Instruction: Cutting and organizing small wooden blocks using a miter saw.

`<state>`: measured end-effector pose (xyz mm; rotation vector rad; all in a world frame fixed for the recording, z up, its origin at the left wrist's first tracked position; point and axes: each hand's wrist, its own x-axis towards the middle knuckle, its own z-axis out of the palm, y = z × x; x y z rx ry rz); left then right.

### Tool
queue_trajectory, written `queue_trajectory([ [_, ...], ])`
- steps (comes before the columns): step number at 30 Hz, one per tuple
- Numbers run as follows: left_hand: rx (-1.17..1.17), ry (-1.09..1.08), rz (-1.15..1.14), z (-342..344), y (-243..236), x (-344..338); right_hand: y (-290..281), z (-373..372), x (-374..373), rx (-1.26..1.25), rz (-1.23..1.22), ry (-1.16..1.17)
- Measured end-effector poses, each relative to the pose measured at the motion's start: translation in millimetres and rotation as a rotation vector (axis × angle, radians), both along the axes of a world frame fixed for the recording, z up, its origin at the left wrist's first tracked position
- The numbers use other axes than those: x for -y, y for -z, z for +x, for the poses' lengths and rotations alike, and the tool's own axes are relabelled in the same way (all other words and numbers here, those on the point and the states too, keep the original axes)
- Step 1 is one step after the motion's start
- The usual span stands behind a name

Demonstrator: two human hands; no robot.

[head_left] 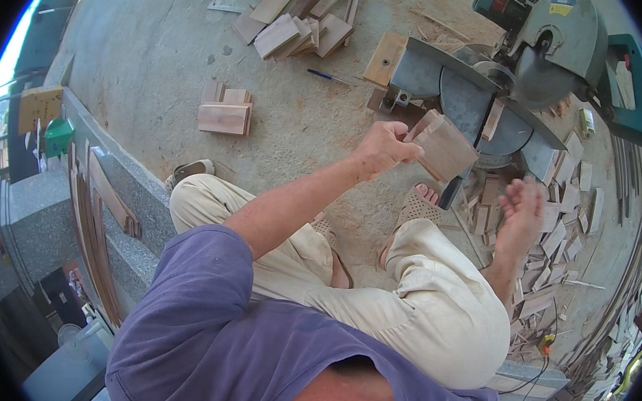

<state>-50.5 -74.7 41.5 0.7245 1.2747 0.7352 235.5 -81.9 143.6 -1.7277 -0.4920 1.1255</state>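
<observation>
The left forearm (294, 202) reaches forward and rightward, with the left hand (387, 150) pinching by thumb and curled fingers, while the right hand (520, 212), somewhat blurred, ends the right forearm (501, 281) with loosely bent fingers.

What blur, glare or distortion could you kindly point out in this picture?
Head view, centre right: the right hand and saw blade look smeared, while the left hand and its board are fairly crisp; head view, left edge: washed-out brightness with a bluish fringe; head view, right edge: long strips appear bowed along the dark fisheye rim.
</observation>
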Motion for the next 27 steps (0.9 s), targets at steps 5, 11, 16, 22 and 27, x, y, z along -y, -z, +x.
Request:
queue_trajectory([
  [5,-0.230,0.245,-0.006,-15,-15,49,117,-69,67,-0.703,-0.231,-0.448],
  [11,0.236,-0.151,-0.306,-34,-20,61,119,-97,33,-0.491,-0.191,-0.751],
  [16,0.085,-0.102,-0.067,-90,-13,44,127,-121,35,-0.700,-0.087,-0.618],
  [22,0.129,-0.447,0.111,-200,-16,-44,139,-95,37,-0.562,-0.056,-0.585],
  [27,-0.505,-0.982,-0.109,-263,27,-38,142,-90,58,-0.491,-0.143,-0.624],
])
